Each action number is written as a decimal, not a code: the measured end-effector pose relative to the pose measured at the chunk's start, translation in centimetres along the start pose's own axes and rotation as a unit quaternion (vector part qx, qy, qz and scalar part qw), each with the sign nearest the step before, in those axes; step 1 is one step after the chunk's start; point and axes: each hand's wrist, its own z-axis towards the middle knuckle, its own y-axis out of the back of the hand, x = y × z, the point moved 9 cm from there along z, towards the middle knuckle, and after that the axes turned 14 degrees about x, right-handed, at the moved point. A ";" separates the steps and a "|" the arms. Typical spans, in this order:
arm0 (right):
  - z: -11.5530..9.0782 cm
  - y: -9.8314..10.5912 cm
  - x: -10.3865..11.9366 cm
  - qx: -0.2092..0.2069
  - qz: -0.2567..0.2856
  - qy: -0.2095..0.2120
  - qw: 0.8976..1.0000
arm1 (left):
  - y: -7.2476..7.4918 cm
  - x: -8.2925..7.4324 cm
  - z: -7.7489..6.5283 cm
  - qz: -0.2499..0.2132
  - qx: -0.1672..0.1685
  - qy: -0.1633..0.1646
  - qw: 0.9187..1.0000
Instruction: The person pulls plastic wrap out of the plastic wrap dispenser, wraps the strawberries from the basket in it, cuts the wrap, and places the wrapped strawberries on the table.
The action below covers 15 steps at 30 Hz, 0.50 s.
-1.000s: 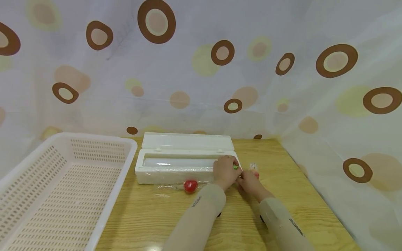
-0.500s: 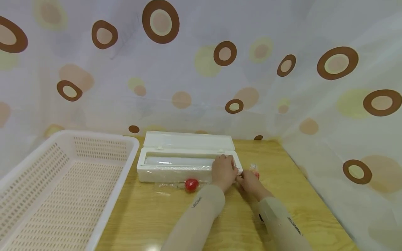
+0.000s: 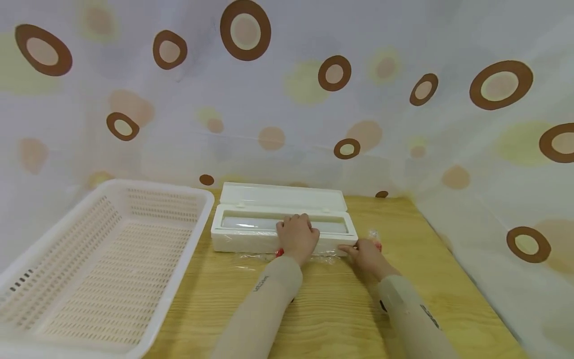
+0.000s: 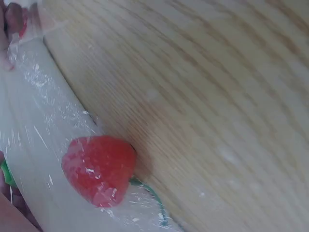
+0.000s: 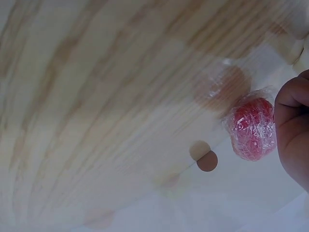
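A white cling film box [image 3: 244, 243] stands with its lid [image 3: 282, 196] tipped back, the film roll [image 3: 251, 223] showing inside. My left hand [image 3: 298, 238] is over the middle of its front edge, fingers curled on a small green slide cutter [image 4: 7, 174]. My right hand [image 3: 368, 258] grips the box's front right corner, thumb along the front. Clear film [image 4: 43, 92] drapes down the box front. Against it sits a red fruit-like piece [image 4: 99, 169] with a thin green strand, mostly hidden by my left hand in the head view. Beside my right hand lies a film-wrapped red piece [image 5: 253, 128].
A large white slotted plastic basket [image 3: 204, 204] stands left of the box on the wooden table [image 3: 323, 319]. Behind and to the right hangs a pale curtain [image 3: 291, 119] with brown rings.
My left hand has slid leftward along the box's front edge, from its right end to the middle. My right hand stays at the corner, thumb now stretched out. The head view has shifted slightly.
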 end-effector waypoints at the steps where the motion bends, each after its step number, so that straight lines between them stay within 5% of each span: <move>1: 0.0 0.0 0.0 -0.002 -0.004 0.003 1.000 | 0.2 0.3 -0.1 -0.009 0.002 0.001 1.000; 6: 0.1 -0.3 -0.4 0.014 0.000 -0.003 1.000 | 1.2 1.6 -1.0 -0.032 0.004 0.010 0.999; 15: -0.1 -0.3 0.2 0.023 0.004 0.001 1.000 | 3.6 4.8 -1.9 -0.014 -0.058 0.048 0.997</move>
